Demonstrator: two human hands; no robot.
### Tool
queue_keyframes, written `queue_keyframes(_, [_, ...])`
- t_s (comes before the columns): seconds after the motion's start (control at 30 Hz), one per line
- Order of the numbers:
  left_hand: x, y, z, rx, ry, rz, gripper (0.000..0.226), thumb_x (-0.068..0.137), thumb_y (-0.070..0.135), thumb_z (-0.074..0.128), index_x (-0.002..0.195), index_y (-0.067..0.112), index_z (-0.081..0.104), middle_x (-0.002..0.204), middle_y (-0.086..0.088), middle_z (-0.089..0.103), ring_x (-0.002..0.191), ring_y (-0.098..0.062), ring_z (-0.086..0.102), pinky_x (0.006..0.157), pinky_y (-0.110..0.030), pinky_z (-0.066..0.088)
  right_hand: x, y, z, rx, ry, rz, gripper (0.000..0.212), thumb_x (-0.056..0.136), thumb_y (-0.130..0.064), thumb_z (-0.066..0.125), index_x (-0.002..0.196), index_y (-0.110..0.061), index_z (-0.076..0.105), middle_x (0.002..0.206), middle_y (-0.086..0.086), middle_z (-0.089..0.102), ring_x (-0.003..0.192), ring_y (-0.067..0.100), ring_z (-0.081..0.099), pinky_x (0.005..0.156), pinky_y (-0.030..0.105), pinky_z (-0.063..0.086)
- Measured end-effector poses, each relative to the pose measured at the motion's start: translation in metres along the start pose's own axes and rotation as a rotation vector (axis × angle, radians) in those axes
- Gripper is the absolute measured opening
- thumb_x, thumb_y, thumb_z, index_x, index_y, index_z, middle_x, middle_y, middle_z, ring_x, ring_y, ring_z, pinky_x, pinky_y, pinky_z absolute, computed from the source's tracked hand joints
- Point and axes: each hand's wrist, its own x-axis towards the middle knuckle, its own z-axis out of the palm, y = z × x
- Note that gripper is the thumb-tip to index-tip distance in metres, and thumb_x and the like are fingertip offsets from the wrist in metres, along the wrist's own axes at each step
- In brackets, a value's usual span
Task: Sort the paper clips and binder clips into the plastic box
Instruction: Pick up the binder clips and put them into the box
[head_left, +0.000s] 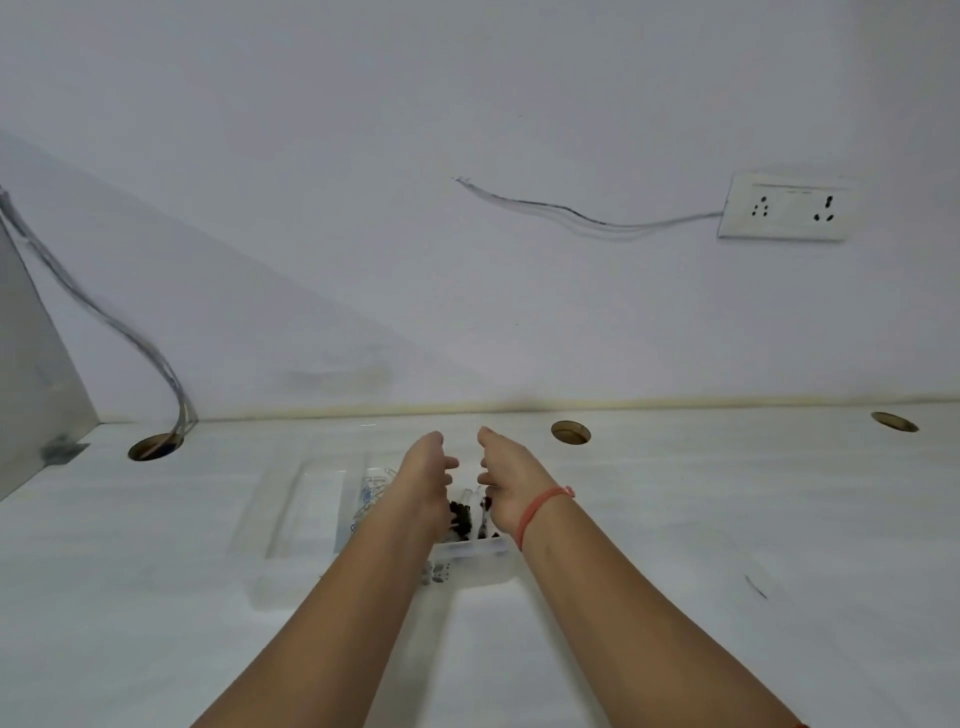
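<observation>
While both hands' fingers (451, 462) spread apart, dark binder clips (460, 514) lie in the plastic box (475, 552) below.

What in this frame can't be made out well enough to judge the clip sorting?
- Head view: plastic box interior, mostly hidden by both forearms.
- Left hand and right hand: whether either holds a clip, too small and blurred.
- Dark binder clips and paper clips: number unreadable from blur.

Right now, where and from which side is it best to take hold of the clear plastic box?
Probably by the clear plastic box front wall and outer side walls, coming from the near side: the left hand and right hand already hover open above it, and that near rim is bare.
</observation>
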Motion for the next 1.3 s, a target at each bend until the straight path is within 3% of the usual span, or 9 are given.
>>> queue_keyframes(0.1, [0.000,-0.005,0.000,0.107,0.077,0.130,0.028,0.095,0.021,0.041,0.111,0.002,0.054,0.113,-0.018,0.054,0.106,-0.029,0.049,0.091,-0.036,0.037,-0.007,0.008,0.001,0.186,0.044,-0.023,0.027,0.093,-0.026,0.041,0.109,-0.007,0.051,0.079,0.004,0.039,0.076,0.019,0.047,0.083,0.033,0.048])
queue_keyframes(0.17, [-0.006,-0.010,-0.001,0.124,0.158,0.223,0.013,0.088,0.012,0.046,0.095,0.004,0.054,0.091,-0.013,0.050,0.084,-0.025,0.045,0.076,-0.034,0.037,-0.015,0.015,0.002,0.333,0.092,-0.081,0.024,0.093,-0.016,0.041,0.107,-0.001,0.053,0.075,0.005,0.042,0.075,0.016,0.059,0.101,0.044,0.047])
queue_keyframes(0.53, [-0.126,-0.088,-0.074,-0.078,0.259,0.471,0.014,0.085,0.006,0.054,0.079,0.005,0.067,0.082,-0.011,0.067,0.081,-0.024,0.064,0.074,-0.031,0.053,-0.113,0.101,0.015,0.624,0.063,-0.141,0.006,0.090,-0.002,0.053,0.093,-0.005,0.058,0.074,0.007,0.054,0.063,0.015,0.052,0.061,0.024,0.050])
queue_keyframes(0.67, [-0.162,-0.129,-0.137,0.167,0.504,0.593,0.011,0.086,0.015,0.059,0.079,0.018,0.067,0.085,0.000,0.070,0.083,-0.022,0.066,0.076,-0.040,0.053,-0.134,0.139,0.045,0.407,-0.099,-0.068,0.005,0.087,-0.003,0.059,0.087,-0.008,0.061,0.078,0.008,0.056,0.067,0.015,0.054,0.062,0.024,0.053])
queue_keyframes(0.77, [-0.186,-0.143,-0.193,0.499,0.706,0.624,0.009,0.083,0.017,0.062,0.090,0.020,0.066,0.095,0.005,0.068,0.077,-0.015,0.061,0.067,-0.031,0.044,-0.149,0.156,0.078,0.120,-0.296,-0.120,0.010,0.083,-0.002,0.064,0.087,-0.011,0.061,0.081,0.005,0.057,0.069,0.013,0.055,0.066,0.022,0.055])
queue_keyframes(0.9, [-0.198,-0.144,-0.260,0.853,0.812,0.502,0.040,0.070,0.021,0.071,0.110,0.018,0.065,0.108,-0.005,0.066,0.094,-0.025,0.060,0.076,-0.031,0.041,-0.159,0.176,0.139,-0.352,-0.381,-0.324,0.021,0.072,-0.018,0.072,0.088,-0.027,0.064,0.096,-0.005,0.058,0.086,0.013,0.062,0.093,0.040,0.052])
queue_keyframes(1.03, [-0.195,-0.142,-0.298,1.045,0.780,0.286,0.072,0.067,0.029,0.074,0.132,0.018,0.045,0.132,-0.012,0.046,0.124,-0.035,0.036,0.095,-0.034,0.031,-0.157,0.179,0.189,-0.891,-0.407,-0.663,0.046,0.075,-0.017,0.067,0.119,-0.027,0.057,0.125,0.005,0.047,0.122,0.025,0.044,0.103,0.038,0.041])
queue_keyframes(1.17, [-0.183,-0.133,-0.321,1.116,0.659,0.176,0.096,0.066,0.038,0.076,0.145,0.019,0.025,0.140,-0.008,0.041,0.134,-0.030,0.030,0.104,-0.033,0.026,-0.151,0.168,0.219,-1.216,-0.579,-0.679,0.072,0.079,-0.020,0.066,0.142,-0.027,0.033,0.145,0.008,0.028,0.135,0.030,0.022,0.109,0.040,0.031])
queue_keyframes(1.3, [-0.175,-0.121,-0.326,1.072,0.520,0.238,0.073,0.056,0.026,0.069,0.127,0.027,0.051,0.126,-0.002,0.053,0.113,-0.026,0.051,0.091,-0.033,0.039,-0.143,0.169,0.228,-1.399,-0.629,-0.813,0.052,0.088,-0.027,0.055,0.138,-0.020,0.043,0.138,0.010,0.040,0.127,0.033,0.029,0.106,0.036,0.031])
